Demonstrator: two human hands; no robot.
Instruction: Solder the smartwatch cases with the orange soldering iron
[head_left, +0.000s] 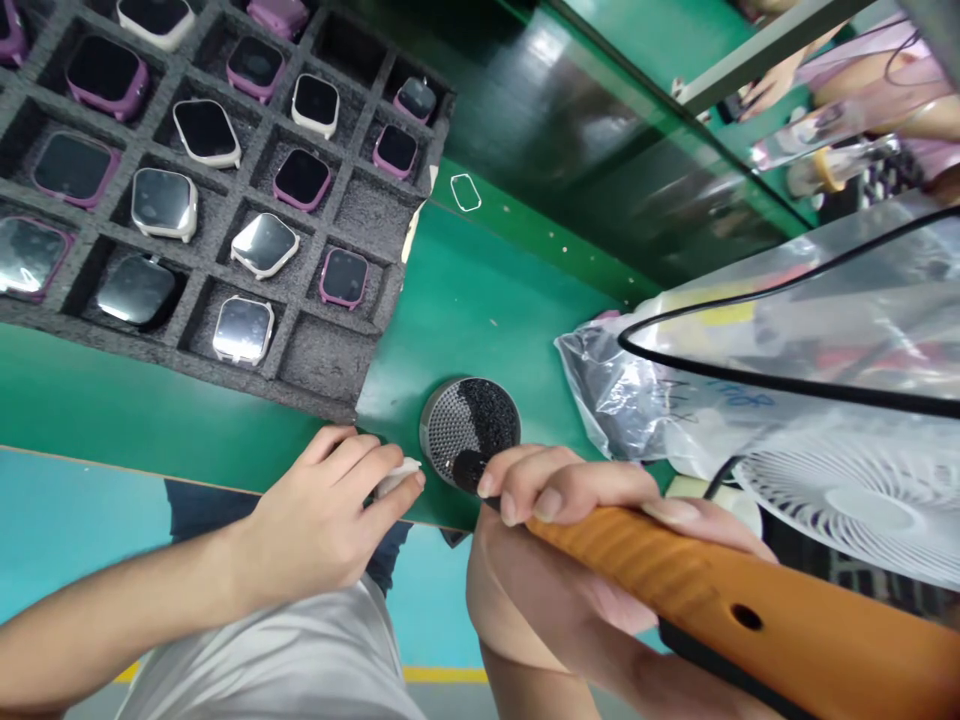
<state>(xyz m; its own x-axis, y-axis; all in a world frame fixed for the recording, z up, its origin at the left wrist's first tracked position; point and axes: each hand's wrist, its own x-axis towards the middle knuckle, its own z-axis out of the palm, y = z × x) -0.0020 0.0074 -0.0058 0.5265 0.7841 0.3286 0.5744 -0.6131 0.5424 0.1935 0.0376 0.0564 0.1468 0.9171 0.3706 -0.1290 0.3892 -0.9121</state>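
My left hand is closed at the table's front edge. Its thumb and fingers pinch a small white piece, mostly hidden, possibly a watch case. My right hand wraps round an orange-and-black handheld tool, whose exact kind I cannot make out. The tool's dark tip overlaps the near rim of a round grey dish with a dimpled surface. Dark grains cover the dish's right side; they are too small to name. The dish stands just beyond the white piece.
A grey foam tray at left holds several purple, white and dark square watches, such as a white one. A thin white frame lies on the green table. At right are a clear plastic bag, a black cable and a white fan. Another person's hand shows behind.
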